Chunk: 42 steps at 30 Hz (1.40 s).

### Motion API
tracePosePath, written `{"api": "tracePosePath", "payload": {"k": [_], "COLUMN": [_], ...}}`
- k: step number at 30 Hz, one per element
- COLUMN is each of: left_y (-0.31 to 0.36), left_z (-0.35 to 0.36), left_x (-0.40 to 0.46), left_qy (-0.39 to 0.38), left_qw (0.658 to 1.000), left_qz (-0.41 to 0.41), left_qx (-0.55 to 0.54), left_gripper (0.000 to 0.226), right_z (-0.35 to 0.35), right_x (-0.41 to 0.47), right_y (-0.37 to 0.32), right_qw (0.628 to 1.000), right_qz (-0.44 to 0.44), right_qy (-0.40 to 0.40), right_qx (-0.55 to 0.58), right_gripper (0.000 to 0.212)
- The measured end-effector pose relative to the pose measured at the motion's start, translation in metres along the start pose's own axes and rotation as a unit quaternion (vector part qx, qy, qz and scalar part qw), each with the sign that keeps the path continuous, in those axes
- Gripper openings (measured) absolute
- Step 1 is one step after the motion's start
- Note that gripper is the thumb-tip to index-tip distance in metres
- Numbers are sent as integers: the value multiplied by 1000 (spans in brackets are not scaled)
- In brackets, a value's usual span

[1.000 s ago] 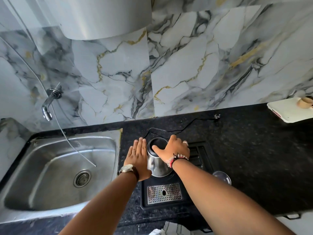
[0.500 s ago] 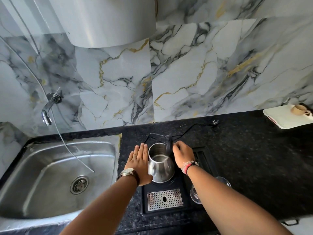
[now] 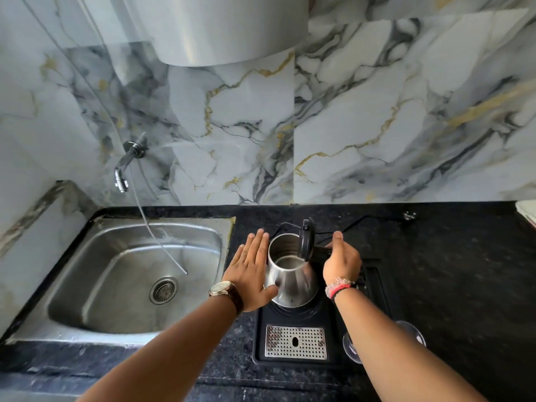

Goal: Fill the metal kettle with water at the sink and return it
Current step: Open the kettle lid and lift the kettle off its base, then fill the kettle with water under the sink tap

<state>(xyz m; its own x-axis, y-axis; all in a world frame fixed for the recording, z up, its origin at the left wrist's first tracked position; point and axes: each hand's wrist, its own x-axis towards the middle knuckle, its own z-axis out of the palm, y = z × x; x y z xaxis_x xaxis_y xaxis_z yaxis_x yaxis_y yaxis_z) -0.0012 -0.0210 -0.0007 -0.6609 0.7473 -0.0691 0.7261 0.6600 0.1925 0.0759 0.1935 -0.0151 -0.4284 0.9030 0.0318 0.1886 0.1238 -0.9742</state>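
The metal kettle stands upright on a black tray to the right of the steel sink. Its black lid is flipped up and the inside shows. My left hand lies flat against the kettle's left side, fingers straight and thumb at its base. My right hand is closed around the black handle on the kettle's right side. A wall tap hangs over the sink's back left, with a thin clear tube running down into the basin.
The tray has a perforated metal drip grate at its front. A clear glass sits partly hidden under my right forearm. A black cord runs along the dark granite counter behind the kettle. A white object lies at the far right edge.
My right hand moved from the kettle's top to its handle, and the lid swung up open. My left hand stayed flat on the kettle's left side. The view shifted to the left.
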Motion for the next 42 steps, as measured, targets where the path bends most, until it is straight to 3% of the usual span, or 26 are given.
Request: {"api": "tracePosePath", "payload": {"k": [8,12,23,26,30,36,40,42], "left_y": [-62,-110,-285,-342,-413,-446,-446,-455], "left_z": [-54,-55,-19,-52,-117,-146,-122,-114], "left_x": [-33,-55,-100,-75,-14,71,92,95], "left_qy": [65,63,-16,46,175,128,182,160], "left_qw": [996,990,988,977,920,909,901,920], "left_qz": [-65,-120,-130,-165,-258,-270,-317,-310], "left_qx": [-20,-35,-78,-130,-237,-291,-233,-176], "left_gripper": [111,112,111,102,82,89,74,75], "right_z": [79,132,280,325,383,455,490,505], "right_x": [-21,-57,-154,-158,-166,-154,-147,-143], "right_y": [-55,-66,-25,-33,-51,-71,-72,-70], "right_qw": [996,992,991,992,993,994,995,995], "right_qz": [-48,-17,38,34,51,57,48,56], "right_qy": [-77,-122,-116,-111,-91,-68,-75,-72], "right_qx": [21,12,-47,-55,-48,-61,-47,-32], "right_gripper": [70,58,55,56,54,56,60,67]}}
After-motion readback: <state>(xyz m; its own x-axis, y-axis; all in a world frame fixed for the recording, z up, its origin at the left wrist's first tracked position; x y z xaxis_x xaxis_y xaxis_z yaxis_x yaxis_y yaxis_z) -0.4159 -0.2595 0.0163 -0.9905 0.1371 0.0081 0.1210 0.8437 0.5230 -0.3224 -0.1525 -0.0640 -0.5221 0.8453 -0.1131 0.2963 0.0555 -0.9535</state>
